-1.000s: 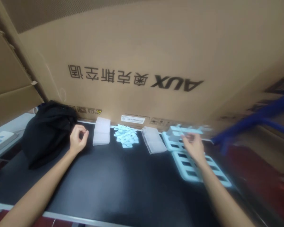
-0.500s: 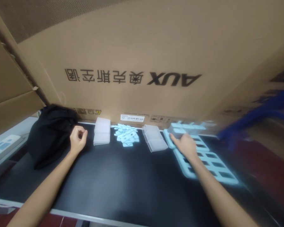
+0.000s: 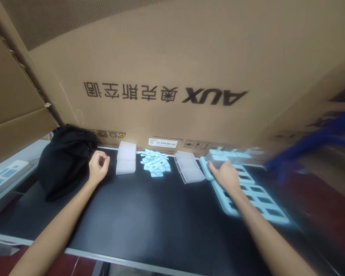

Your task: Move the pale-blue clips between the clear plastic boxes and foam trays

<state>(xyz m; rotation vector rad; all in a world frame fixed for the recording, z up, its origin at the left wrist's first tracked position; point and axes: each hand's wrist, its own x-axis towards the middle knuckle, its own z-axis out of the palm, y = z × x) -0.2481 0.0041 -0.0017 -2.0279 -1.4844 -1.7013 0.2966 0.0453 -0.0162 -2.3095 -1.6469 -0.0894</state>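
My left hand (image 3: 99,166) is curled, thumb and fingertips together, above the black table beside a black cloth (image 3: 66,163); nothing shows between its fingers. My right hand (image 3: 226,177) is closed at a small translucent box (image 3: 217,158) with light blue pieces in it, over light blue frames (image 3: 264,199) with rectangular openings. Between the hands lie a white translucent case (image 3: 126,158), a heap of light blue flat pieces (image 3: 155,163) and a second translucent case (image 3: 189,167).
A large cardboard box (image 3: 166,50) stands along the back of the black table (image 3: 149,226). Cardboard flaps (image 3: 14,84) rise at the left, above a white box (image 3: 7,176) with blue marks. A blue bar (image 3: 319,136) crosses the right side.
The view has shifted slightly, so the things at the left and middle appear a little further right. Both hands keep much the same pose and place.
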